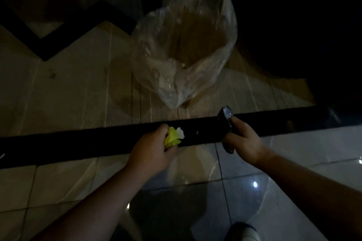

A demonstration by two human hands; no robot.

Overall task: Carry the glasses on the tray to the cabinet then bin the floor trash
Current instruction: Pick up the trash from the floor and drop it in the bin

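Left hand (150,148) grips yellow crumpled paper (172,139), right hand (243,139) pinches a dark wrapper (226,121) (dim room), above glossy floor tiles (284,191); clear plastic bag (186,45) gapes beyond.

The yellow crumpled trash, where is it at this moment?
In the head view the yellow crumpled trash sits left of centre, gripped in the left hand over the dark floor strip, short of the clear plastic bag.

Yellow-and-white crumpled wrapper (173,137); black, shiny-tipped packet (226,121); clear bag (186,45); pale tiled floor (293,152), black stripe (78,143).
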